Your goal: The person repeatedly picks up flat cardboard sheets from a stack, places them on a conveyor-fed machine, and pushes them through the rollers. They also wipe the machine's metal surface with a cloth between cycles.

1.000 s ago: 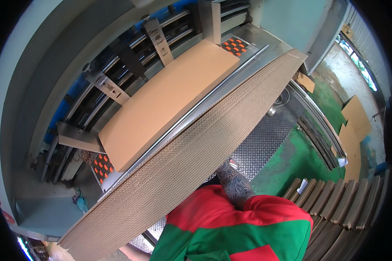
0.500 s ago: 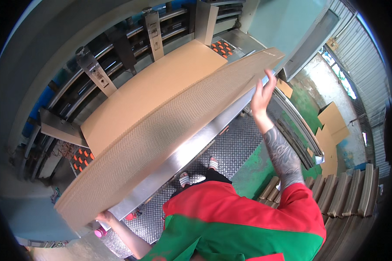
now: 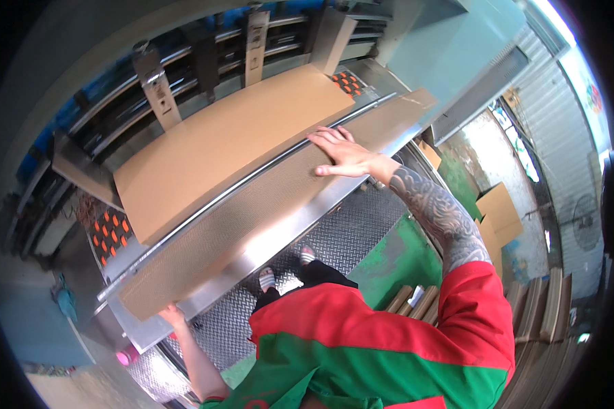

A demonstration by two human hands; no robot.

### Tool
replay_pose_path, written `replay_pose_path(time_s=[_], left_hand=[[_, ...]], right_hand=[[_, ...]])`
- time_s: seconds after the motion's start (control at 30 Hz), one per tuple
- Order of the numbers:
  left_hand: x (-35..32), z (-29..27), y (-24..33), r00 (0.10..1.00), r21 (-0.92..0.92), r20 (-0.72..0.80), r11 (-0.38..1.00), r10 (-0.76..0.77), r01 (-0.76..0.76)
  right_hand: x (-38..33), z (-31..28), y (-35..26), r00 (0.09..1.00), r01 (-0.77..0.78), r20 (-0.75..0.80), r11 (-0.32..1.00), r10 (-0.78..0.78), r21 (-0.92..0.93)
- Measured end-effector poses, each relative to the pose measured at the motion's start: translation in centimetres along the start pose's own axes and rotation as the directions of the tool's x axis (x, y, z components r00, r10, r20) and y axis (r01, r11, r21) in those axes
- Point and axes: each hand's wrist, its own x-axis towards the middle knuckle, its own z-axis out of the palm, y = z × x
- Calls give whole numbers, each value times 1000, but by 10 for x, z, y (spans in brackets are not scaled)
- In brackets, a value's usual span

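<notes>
The right hand (image 3: 343, 157) lies just above centre, towards one o'clock, palm down on a long brown corrugated cardboard stack (image 3: 239, 213), its fingers straight and a little spread, the thumb held apart. The left hand (image 3: 173, 315) is at eight o'clock, against the stack's near edge; its fingers are partly hidden, so I cannot tell whether they pinch the cardboard or only rest there. The stack runs from eight o'clock up to between one and two, over a shiny metal table (image 3: 280, 235). Alongside its far edge runs a metal rod (image 3: 222, 202), and beyond that, at ten o'clock, lies a broad smooth cardboard pile (image 3: 232, 150). Orange rollers (image 3: 111, 235) show at nine o'clock, striped sandals (image 3: 267, 279) towards six, and stacked brown strips (image 3: 549, 307) at four.
</notes>
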Motion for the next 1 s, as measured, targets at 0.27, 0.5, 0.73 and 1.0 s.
replay_pose_path(time_s=[0.27,0.5,0.73,1.0], left_hand=[[38,-119,72,634,384,644,897,-429,217],[80,-111,170,750,-831,241,269,-616,488],[91,-105,187,856,-884,403,106,-323,456],[135,-124,165,788,-891,341,91,-512,445]], right_hand=[[-2,-2,-3,988,142,-33,981,-148,-132],[-23,2,-16,989,88,-106,986,-103,-138],[-28,14,3,944,182,-242,965,-225,-186],[1,-4,-21,935,184,-268,965,-231,-189]])
